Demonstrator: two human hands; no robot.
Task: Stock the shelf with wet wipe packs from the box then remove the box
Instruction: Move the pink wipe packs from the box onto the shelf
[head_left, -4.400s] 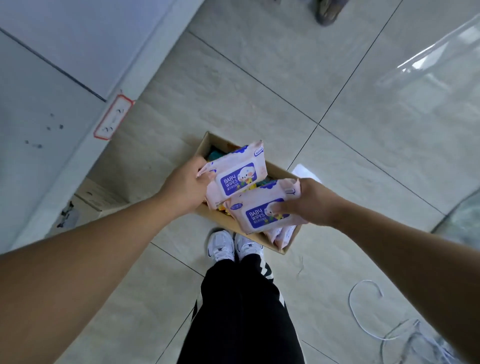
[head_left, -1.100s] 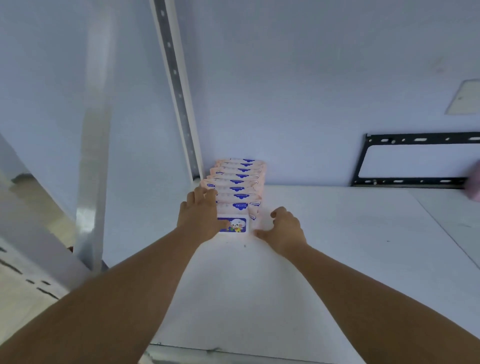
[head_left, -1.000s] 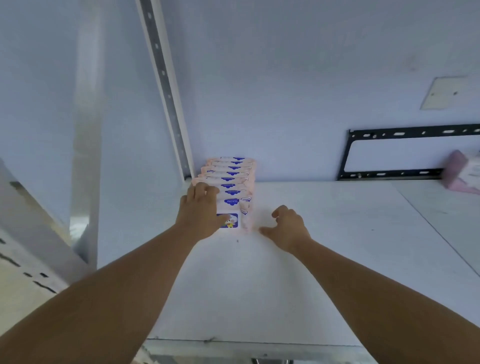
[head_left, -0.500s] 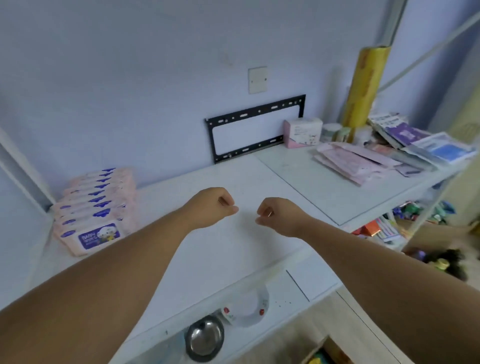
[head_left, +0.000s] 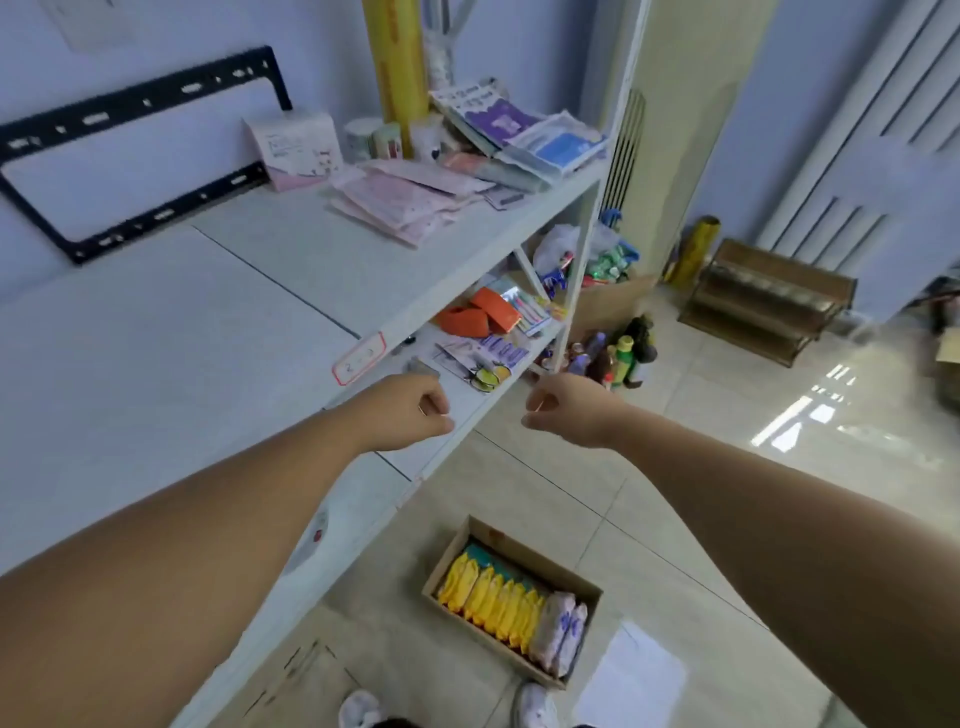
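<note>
An open cardboard box (head_left: 584, 582) sits on the tiled floor just in front of my feet. Inside it stand a row of yellow packs (head_left: 491, 597) and two pink wet wipe packs (head_left: 558, 631) at its right end. My left hand (head_left: 402, 413) and my right hand (head_left: 563, 413) hover in front of me over the white shelf's front edge (head_left: 363, 358), both curled into loose fists with nothing in them. The stocked row of wipe packs on the shelf is out of view to the left.
The shelf's right part holds pink paper packets (head_left: 400, 202), a pink box (head_left: 296, 148), a yellow roll (head_left: 395, 67) and bags. A lower shelf carries orange items (head_left: 480, 317). Bottles (head_left: 618, 353), a wooden rack (head_left: 763, 299) and a white sheet (head_left: 631, 680) lie on the floor.
Both hands let go of the wipe pack row and drew back from the shelf as fists. My view swung right and down, bringing the box on the floor into sight.
</note>
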